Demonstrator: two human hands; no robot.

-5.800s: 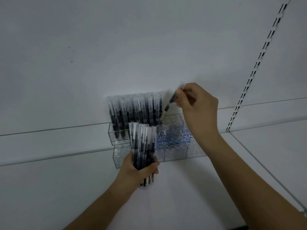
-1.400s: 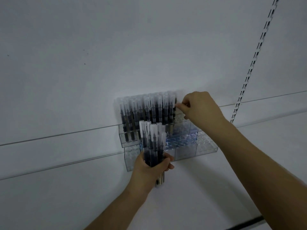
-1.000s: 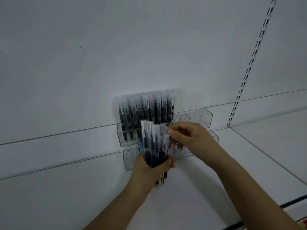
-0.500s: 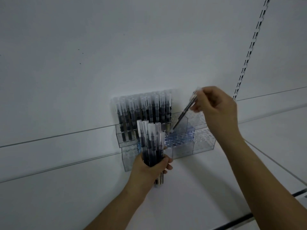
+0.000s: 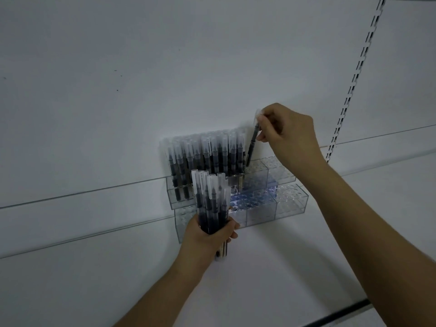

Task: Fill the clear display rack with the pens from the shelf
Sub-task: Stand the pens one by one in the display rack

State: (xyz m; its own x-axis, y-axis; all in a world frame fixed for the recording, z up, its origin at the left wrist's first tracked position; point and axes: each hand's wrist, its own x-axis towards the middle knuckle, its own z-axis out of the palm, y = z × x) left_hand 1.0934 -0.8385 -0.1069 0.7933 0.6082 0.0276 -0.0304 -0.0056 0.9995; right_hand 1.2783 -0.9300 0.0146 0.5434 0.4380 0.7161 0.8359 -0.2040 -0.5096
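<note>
Your clear display rack point(image 5: 290, 204) stands on the white shelf point(image 5: 259, 279) against the back panel, its upper tier packed with capped pens point(image 5: 207, 156) on the left while the holes to the right stay vacant. You pinch a single pen point(image 5: 253, 143) near its cap in your right hand point(image 5: 286, 135), tip slanted down beside the last filled row, probably to steer it into the next free hole. Your left hand point(image 5: 210, 234) grips a spare bundle point(image 5: 211, 201) upright just before the rack, likely to keep refills close.

The right hand point(image 5: 286, 135) pinches a pen point(image 5: 253, 142) apparently entering the clear rack point(image 5: 291, 204), the left hand point(image 5: 210, 237) gripping a bundle point(image 5: 211, 204).
</note>
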